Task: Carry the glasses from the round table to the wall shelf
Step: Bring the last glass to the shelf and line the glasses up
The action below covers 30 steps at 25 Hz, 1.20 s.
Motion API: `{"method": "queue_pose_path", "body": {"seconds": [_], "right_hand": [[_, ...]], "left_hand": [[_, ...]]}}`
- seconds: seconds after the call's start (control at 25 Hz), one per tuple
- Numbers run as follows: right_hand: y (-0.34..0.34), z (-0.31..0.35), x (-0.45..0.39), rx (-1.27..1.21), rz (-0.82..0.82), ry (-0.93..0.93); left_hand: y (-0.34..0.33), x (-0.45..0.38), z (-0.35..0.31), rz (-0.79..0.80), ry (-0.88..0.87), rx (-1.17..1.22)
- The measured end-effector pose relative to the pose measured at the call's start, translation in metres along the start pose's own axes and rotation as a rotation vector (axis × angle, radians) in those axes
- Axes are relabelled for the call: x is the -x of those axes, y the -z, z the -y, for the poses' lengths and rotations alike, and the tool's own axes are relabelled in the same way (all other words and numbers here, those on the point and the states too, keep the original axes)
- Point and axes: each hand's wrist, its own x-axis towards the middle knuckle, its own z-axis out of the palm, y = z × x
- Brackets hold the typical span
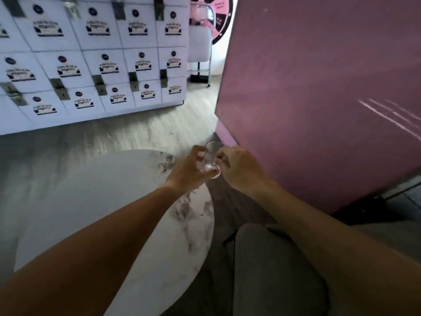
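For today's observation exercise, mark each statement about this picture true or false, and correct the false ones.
1. Both hands touch the clear glass. True: the left hand and the right hand close on it from either side.
2. The glass stands on the round table. False: it is held in the air past the table's far right edge.
3. The glass is full of juice. False: it looks empty.
4. White lockers with labels fill the upper left. True.
5. The panel on the right is green. False: it is pink.
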Motion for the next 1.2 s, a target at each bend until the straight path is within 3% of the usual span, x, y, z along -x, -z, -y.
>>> {"method": "queue_pose_path", "body": {"seconds": [0.36, 0.56, 0.92, 1.2], "right_hand": [[0.223, -0.099, 0.176, 0.122, -0.332, -0.318], [0.303, -0.132, 0.349, 0.254, -0.538, -0.508], [0.38, -0.13, 0.641, 0.36, -0.762, -0.812], [0.411, -0.124, 0.794, 0.388, -0.895, -1.011]], "left_hand": [[-0.123, 0.039, -0.245, 0.29, -0.45, 0.084], [-0.21, 0.152, -0.366, 0.459, -0.693, 0.117], [-0.324, 0.39, -0.503, 0.684, -0.972, 0.179], [-0.395, 0.517, -0.576, 0.895, -1.097, 0.228]]}}
